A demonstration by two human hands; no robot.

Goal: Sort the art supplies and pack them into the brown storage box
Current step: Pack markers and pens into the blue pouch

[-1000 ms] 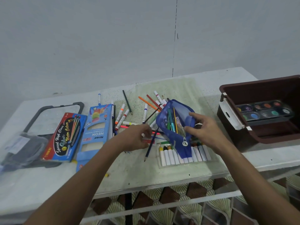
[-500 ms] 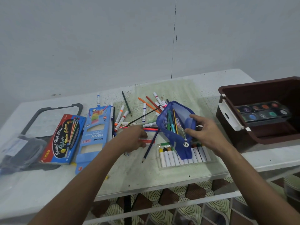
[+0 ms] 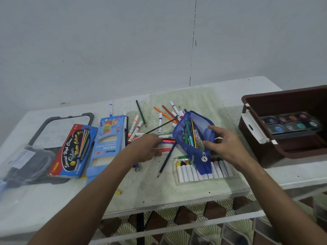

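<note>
The right hand (image 3: 224,146) is holding the blue pencil pouch (image 3: 194,138) open; the left hand (image 3: 147,147) is gripping loose pencils (image 3: 166,144) on the desk (image 3: 159,188).

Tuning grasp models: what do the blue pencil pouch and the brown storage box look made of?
Blue zip pencil pouch: looks like thin, semi-sheer mesh or nylon fabric; it sags and creases where the right hand holds it open. Brown rectangular storage box: likely rigid moulded plastic, smooth with a slight sheen, rounded rim and a white clip latch.
</note>
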